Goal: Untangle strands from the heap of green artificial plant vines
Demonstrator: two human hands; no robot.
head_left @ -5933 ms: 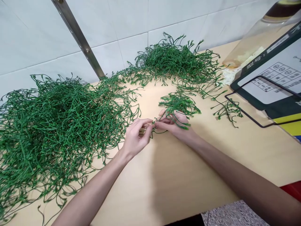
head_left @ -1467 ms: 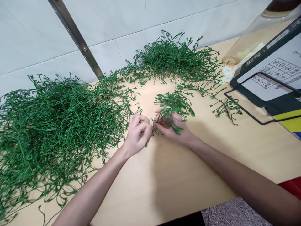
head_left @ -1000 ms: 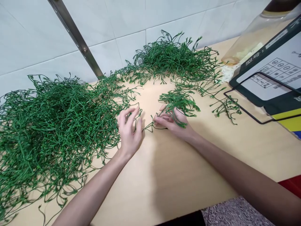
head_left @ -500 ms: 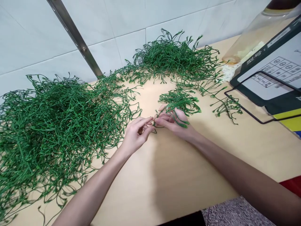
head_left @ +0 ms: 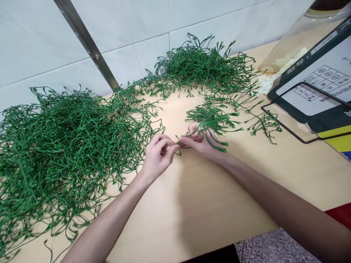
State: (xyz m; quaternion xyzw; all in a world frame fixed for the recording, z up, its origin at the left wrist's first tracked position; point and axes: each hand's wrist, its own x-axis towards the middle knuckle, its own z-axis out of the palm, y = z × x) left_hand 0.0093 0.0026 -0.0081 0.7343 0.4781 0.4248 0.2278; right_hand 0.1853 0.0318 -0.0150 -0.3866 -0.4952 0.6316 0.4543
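My left hand (head_left: 159,154) is closed in a pinch on a thin dark green stem (head_left: 178,150) near the middle of the table. Close beside it, my right hand (head_left: 203,142) pinches the same spot between thumb and finger. A bunch of green artificial plant sprigs (head_left: 212,118) lies across the right hand's fingers, with the tips fanned out to the right. The fingertips of both hands nearly meet. How the stems run inside the right hand is partly hidden.
A big heap of green sprigs (head_left: 68,146) covers the left of the table (head_left: 153,226). Another pile (head_left: 203,64) lies against the tiled wall (head_left: 148,22). A few loose sprigs (head_left: 264,124), a bent black wire frame (head_left: 290,133), a dark printed package (head_left: 323,76) and a clear container (head_left: 290,44) are at right.
The bunch in my right hand has shifted slightly right and its tips have spread. My left fingers have curled in a little more on the stem.
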